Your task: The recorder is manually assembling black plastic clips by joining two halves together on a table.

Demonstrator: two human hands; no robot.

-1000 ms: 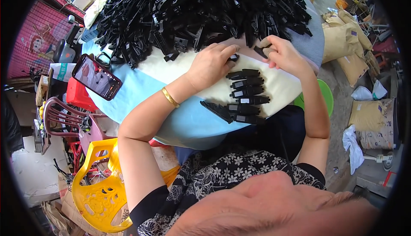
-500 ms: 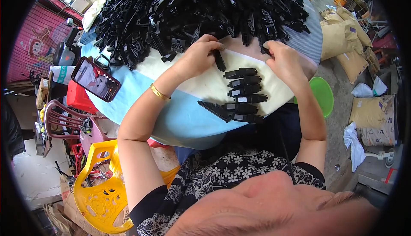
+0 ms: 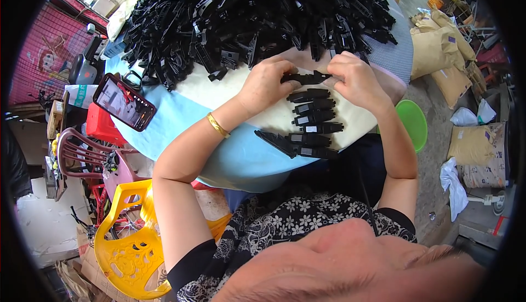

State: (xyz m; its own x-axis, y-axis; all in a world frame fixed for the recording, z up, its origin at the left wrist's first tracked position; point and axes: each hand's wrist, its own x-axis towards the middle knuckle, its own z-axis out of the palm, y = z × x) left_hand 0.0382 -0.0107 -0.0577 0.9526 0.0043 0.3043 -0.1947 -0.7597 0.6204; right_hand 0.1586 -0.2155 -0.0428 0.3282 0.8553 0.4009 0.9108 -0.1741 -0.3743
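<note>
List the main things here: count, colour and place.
Slim black plastic part: one, black, between the hands
Small black plastic parts: about six, black, rowed nearer the person
Long black plastic part: one, black, beside the row
Heaped black plastic pieces: uncountable, black, table's far side
Cloth-covered table: one, blue, cream and pink, centre
Rectangular smartphone: one, black, table's left
Moulded plastic chair: one, yellow, lower left
Round basin: one, green, right of table
Paper sacks: several, brown, right
Left hand: one, bare, part's left end
Right hand: one, bare, part's right end
</note>
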